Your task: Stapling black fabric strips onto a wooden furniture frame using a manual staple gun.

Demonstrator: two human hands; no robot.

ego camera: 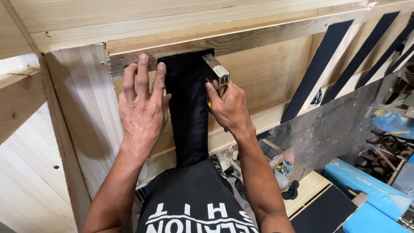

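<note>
The left hand (pixel 142 108) lies flat with fingers spread on the wooden frame rail (pixel 258 36), its grip holding nothing, touching the black webbing strap (pixel 187 108) that runs down from the rail, while the right hand (pixel 228 108) clenches a metal staple gun (pixel 217 71) against the strap's upper right edge.

You are working in bright, even, soft light that seems to come from above and behind you. Your left hand (pixel 142 108) throws a soft shadow onto the pale wooden frame (pixel 77 108) just left of it, and the underside of the rail above the black strap (pixel 187 112) is shaded. The strap is so dark its texture barely reads. A small glare sits on the metal stapler (pixel 217 71) right of the strap. Focus is sharp throughout; straight boards bow slightly toward the edges.
</note>
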